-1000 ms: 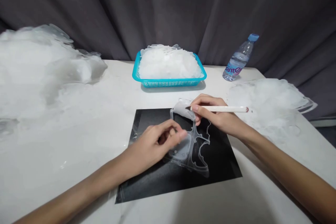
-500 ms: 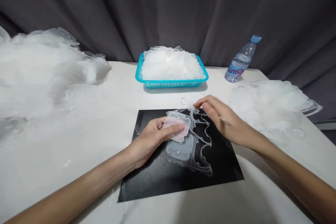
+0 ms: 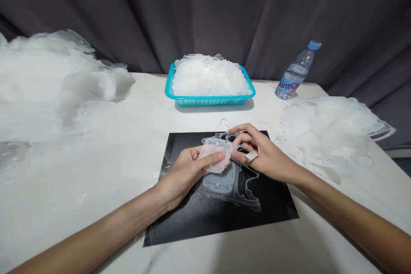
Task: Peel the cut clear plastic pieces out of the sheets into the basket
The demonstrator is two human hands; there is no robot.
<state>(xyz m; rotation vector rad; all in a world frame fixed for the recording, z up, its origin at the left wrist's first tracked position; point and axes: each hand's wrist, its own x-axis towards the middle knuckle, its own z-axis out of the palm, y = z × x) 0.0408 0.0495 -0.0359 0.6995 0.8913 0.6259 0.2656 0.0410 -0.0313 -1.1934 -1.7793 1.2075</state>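
Head view: left hand (image 3: 189,169), right hand (image 3: 261,154) pinch clear plastic frame (image 3: 224,171) over black mat (image 3: 192,218); basket (image 3: 210,100) beyond.

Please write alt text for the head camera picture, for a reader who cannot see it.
Two bare hands, left hand and right hand, hold a clear plastic piece over a black mat on a white table. Behind stand a blue basket and a water bottle.
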